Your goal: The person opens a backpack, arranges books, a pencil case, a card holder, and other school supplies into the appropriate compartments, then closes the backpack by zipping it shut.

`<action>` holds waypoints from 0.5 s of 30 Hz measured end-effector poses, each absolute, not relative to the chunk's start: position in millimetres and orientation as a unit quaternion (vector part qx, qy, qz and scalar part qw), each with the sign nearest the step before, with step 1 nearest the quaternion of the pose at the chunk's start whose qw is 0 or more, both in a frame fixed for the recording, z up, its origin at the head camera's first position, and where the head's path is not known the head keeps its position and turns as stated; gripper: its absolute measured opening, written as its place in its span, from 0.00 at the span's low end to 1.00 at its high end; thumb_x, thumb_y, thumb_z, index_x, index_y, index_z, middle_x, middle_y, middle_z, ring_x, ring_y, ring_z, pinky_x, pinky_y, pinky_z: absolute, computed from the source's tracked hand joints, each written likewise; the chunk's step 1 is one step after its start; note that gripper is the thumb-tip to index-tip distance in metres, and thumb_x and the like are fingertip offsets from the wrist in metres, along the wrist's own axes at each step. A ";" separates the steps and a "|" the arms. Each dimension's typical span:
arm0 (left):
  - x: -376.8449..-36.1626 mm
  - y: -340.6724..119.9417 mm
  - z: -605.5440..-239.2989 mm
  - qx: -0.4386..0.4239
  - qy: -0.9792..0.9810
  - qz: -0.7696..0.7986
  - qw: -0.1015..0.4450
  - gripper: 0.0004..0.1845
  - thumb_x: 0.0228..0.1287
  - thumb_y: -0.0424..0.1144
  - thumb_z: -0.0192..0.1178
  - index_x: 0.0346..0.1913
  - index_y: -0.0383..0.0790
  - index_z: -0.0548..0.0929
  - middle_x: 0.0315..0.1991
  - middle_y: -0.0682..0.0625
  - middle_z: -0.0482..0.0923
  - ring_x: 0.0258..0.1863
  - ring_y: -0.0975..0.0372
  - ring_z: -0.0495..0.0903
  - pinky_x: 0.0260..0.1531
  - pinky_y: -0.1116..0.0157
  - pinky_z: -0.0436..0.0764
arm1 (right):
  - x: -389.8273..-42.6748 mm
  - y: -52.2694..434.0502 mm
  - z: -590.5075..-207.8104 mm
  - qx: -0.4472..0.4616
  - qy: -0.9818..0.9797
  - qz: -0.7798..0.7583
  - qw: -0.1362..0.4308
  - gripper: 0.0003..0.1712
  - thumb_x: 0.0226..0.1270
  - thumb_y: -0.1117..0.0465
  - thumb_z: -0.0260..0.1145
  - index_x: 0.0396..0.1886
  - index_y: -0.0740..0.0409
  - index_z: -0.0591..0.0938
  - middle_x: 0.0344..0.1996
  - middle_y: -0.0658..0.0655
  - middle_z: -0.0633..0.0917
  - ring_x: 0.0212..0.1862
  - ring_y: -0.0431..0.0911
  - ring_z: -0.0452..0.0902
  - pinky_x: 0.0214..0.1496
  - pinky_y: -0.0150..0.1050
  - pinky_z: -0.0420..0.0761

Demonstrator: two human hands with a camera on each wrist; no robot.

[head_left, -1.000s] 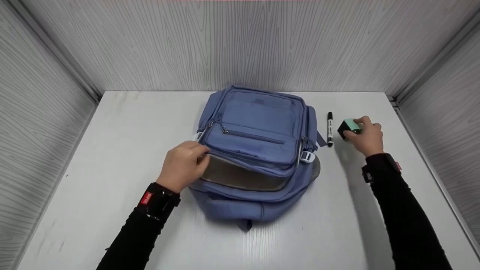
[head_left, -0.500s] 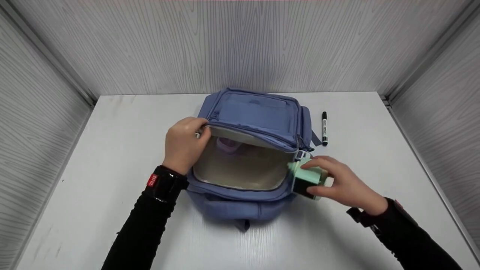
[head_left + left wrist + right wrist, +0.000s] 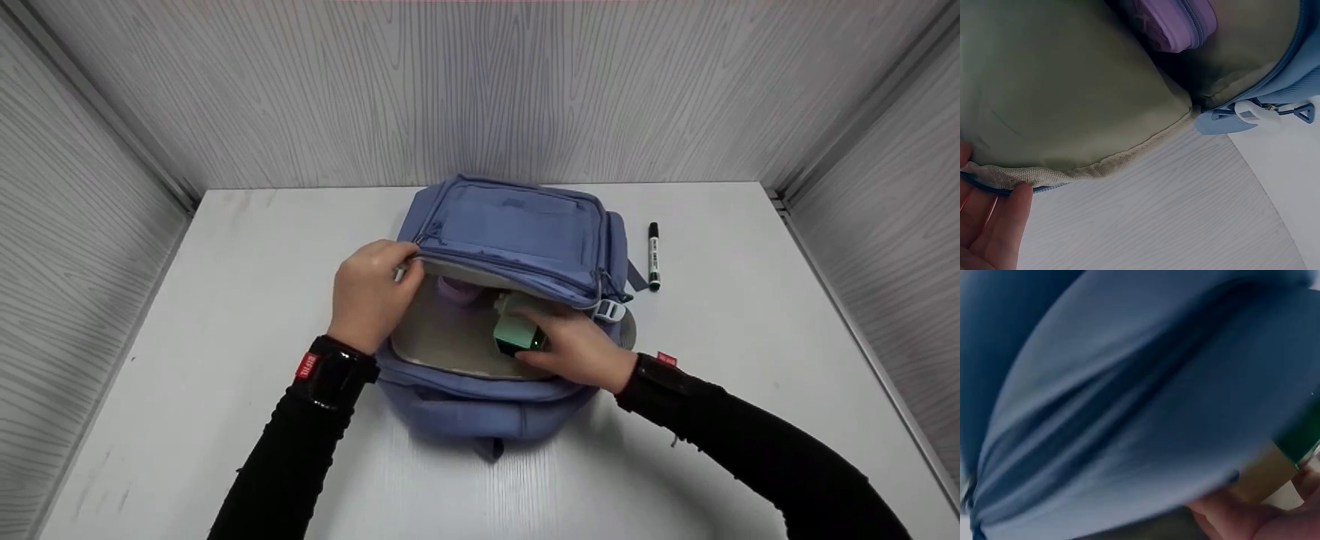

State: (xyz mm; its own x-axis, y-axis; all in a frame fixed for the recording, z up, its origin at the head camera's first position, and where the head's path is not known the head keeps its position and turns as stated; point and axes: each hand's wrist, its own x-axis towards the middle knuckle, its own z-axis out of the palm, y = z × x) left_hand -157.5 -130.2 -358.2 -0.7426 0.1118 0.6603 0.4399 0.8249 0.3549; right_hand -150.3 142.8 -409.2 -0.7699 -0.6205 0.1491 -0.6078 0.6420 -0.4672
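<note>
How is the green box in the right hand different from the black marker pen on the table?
The green box is blocky and mint green with a dark side; the marker pen is thin, long, black and white. The box is gripped by the right hand inside the open blue backpack; the marker lies untouched on the table beside the backpack. Both are small.

Bag [image 3: 517, 232] mouth held wide — room inside left of the box [image 3: 514, 334]; purple pouch [image 3: 457, 289] blocks the back — marker [image 3: 654, 256] lies right.

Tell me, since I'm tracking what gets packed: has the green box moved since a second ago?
Yes. The green box, held by the right hand, has gone from right of the marker leftward into the open backpack.
</note>
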 end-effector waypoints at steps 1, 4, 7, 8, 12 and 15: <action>-156.8 -130.0 -358.1 -0.153 -0.899 -0.254 0.322 0.06 0.61 0.31 0.63 0.38 0.32 0.88 0.34 0.40 0.88 0.33 0.53 0.87 0.37 0.56 0.85 | -154.1 142.5 -412.6 -0.337 0.909 -0.247 0.018 0.34 0.62 0.54 0.72 0.66 0.57 0.73 0.60 0.64 0.81 0.59 0.55 0.79 0.61 0.50 0.79; -155.3 -130.1 -358.0 -0.150 -0.902 -0.254 0.316 0.06 0.62 0.31 0.63 0.38 0.33 0.88 0.34 0.41 0.88 0.33 0.53 0.87 0.37 0.57 0.85 | -164.1 141.7 -422.4 -0.328 0.911 -0.247 0.024 0.36 0.65 0.54 0.70 0.69 0.59 0.70 0.63 0.65 0.78 0.63 0.56 0.77 0.65 0.50 0.77; -154.3 -130.6 -358.1 -0.147 -0.903 -0.253 0.314 0.06 0.62 0.31 0.63 0.38 0.33 0.88 0.34 0.41 0.88 0.33 0.54 0.87 0.36 0.57 0.85 | -171.1 139.3 -428.7 -0.325 0.911 -0.252 0.011 0.40 0.66 0.52 0.69 0.73 0.61 0.65 0.67 0.65 0.74 0.68 0.56 0.72 0.69 0.50 0.73; -154.2 -130.8 -358.3 -0.148 -0.903 -0.253 0.316 0.06 0.62 0.31 0.62 0.38 0.33 0.88 0.34 0.41 0.88 0.33 0.53 0.87 0.36 0.57 0.85 | -173.1 138.4 -430.0 -0.322 0.911 -0.256 0.007 0.42 0.66 0.52 0.69 0.74 0.62 0.63 0.68 0.65 0.73 0.69 0.56 0.70 0.70 0.50 0.71; -153.6 -132.0 -359.3 -0.151 -0.901 -0.251 0.321 0.06 0.61 0.30 0.63 0.38 0.33 0.87 0.33 0.41 0.88 0.33 0.53 0.87 0.36 0.57 0.85 | -177.0 135.4 -432.2 -0.319 0.915 -0.245 -0.021 0.46 0.64 0.52 0.71 0.74 0.66 0.61 0.67 0.66 0.71 0.66 0.57 0.69 0.70 0.51 0.70; -153.1 -132.9 -360.6 -0.153 -0.901 -0.251 0.320 0.06 0.61 0.31 0.63 0.38 0.33 0.87 0.34 0.41 0.88 0.33 0.52 0.87 0.37 0.56 0.85 | -176.3 136.3 -432.8 -0.321 0.919 -0.225 -0.039 0.44 0.63 0.53 0.72 0.71 0.67 0.63 0.63 0.66 0.72 0.62 0.57 0.70 0.68 0.51 0.71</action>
State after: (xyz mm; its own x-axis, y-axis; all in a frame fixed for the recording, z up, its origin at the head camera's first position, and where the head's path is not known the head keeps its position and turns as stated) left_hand -153.1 -132.9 -360.6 -0.7481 0.1145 0.6536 0.4356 0.8278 0.3536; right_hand -176.3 136.3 -432.8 -0.7909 -0.5724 0.2162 -0.6076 0.6928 -0.3884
